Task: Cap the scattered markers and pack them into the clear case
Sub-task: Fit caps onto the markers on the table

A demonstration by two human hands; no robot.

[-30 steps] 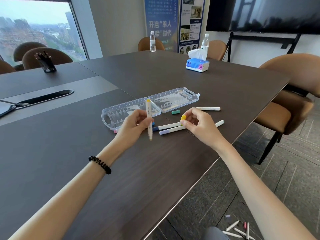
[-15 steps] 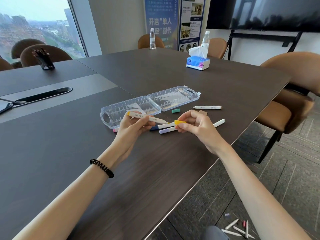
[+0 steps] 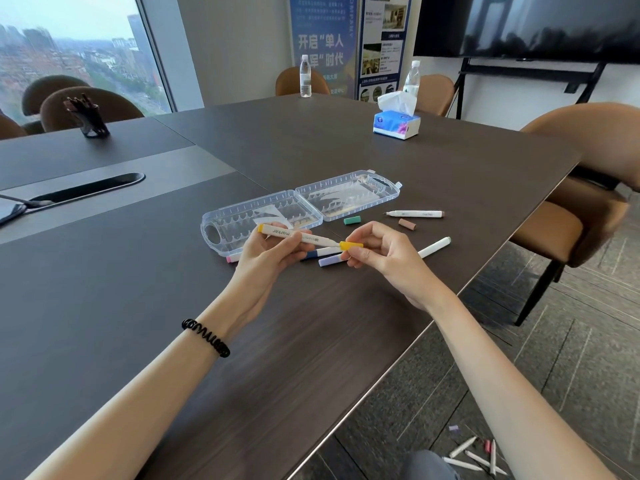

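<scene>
Early going, by my reading: the case (image 3: 301, 206) lies open on the surface (image 3: 311, 341), and I see no markers in it. The left hand (image 3: 266, 258) grasps a marker (image 3: 298, 237) held level, just near of the case. The right hand (image 3: 384, 258) pinches a yellow cap (image 3: 351, 245) at the marker's bare tip, seemingly not yet pushed home. A green cap (image 3: 352, 220) and a brown cap (image 3: 407, 223) lie loose to the right, near an uncapped marker (image 3: 414, 213). Other markers (image 3: 329, 260) lie under the hands, and more on the floor (image 3: 571, 358). The held marker is slim and white-barrelled, yellow at its left end and printed "marker".
</scene>
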